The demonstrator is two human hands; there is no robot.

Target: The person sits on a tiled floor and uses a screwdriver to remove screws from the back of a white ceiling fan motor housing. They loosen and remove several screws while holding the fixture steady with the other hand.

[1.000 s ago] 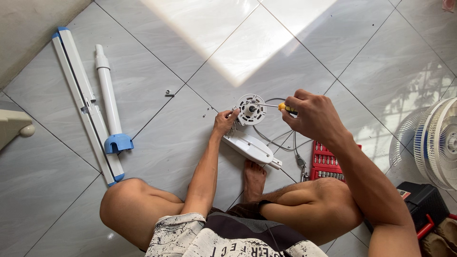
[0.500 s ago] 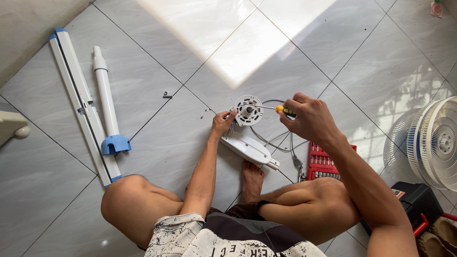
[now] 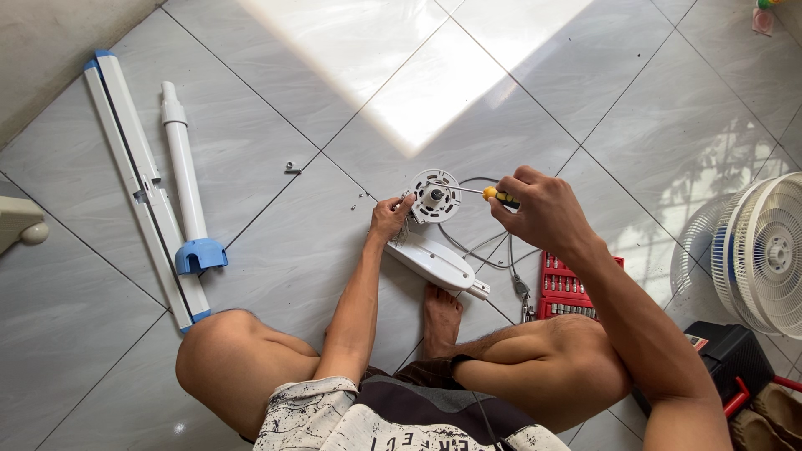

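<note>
- Head view: a person sat on a grey tiled floor, with a white fan motor housing lying before the bare foot.
- Left hand: fingers curled against the housing's left edge, steadying it.
- Right hand: closed around a yellow-handled screwdriver, tip at the round motor face.
- Nearby: red bit set, fan grille, white stand tubes.

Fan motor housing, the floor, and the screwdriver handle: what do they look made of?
Fan motor housing: likely moulded plastic, smooth white with a soft sheen. Floor: glazed grey tile, likely ceramic, with grout lines and sun glare. Screwdriver in the right hand: yellow-and-black handle, probably plastic; thin shaft looks like metal.
</note>
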